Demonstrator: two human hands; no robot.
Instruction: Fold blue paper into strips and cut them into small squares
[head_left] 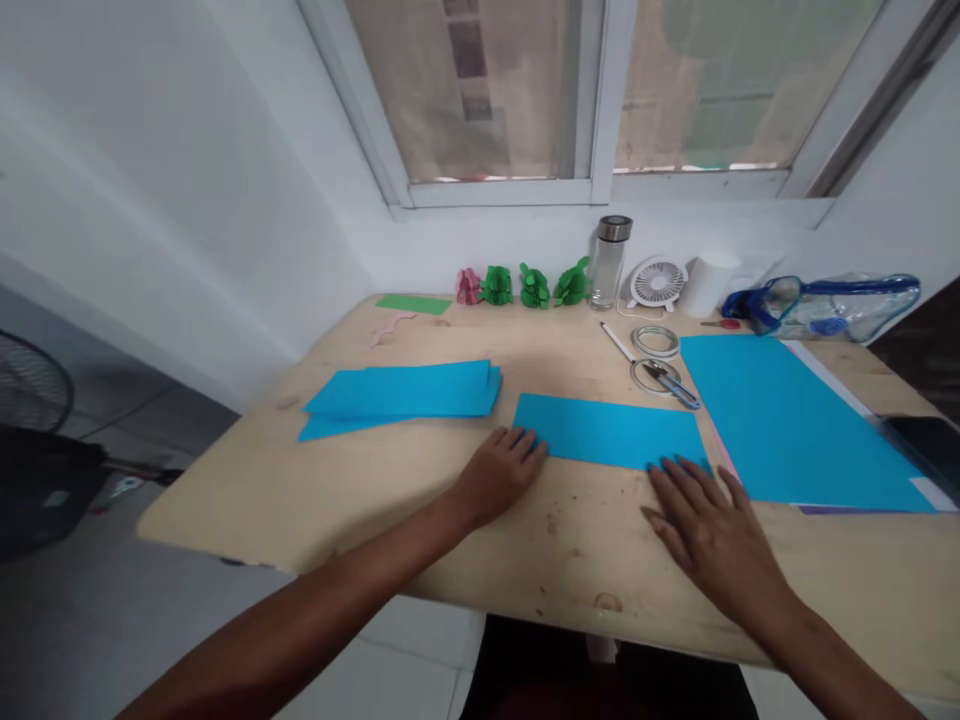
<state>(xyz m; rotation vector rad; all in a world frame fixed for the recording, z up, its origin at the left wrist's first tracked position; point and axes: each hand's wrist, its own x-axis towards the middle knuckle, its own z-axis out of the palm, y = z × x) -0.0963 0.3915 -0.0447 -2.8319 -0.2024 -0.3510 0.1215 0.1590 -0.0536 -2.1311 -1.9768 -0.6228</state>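
Observation:
A blue paper strip [607,430] lies flat on the wooden table in front of me. My left hand [502,470] rests at its lower left corner, fingers slightly bent and apart, with the fingertips on the paper. At the strip's lower right corner lies my right hand [701,520], its fingers spread and some fingertips touching the edge. Several overlapping blue strips [405,392] are to the left, beyond my left hand. On the right is a large blue sheet [795,420] on top of other papers.
Tape rolls [655,341], grey snips [673,384] and a white pen [618,342] lie behind the strip. Along the wall stand green paper shapes [535,286], a glass bottle [606,265], a small fan [658,283] and a clear pouch [832,308]. A phone [926,450] is far right.

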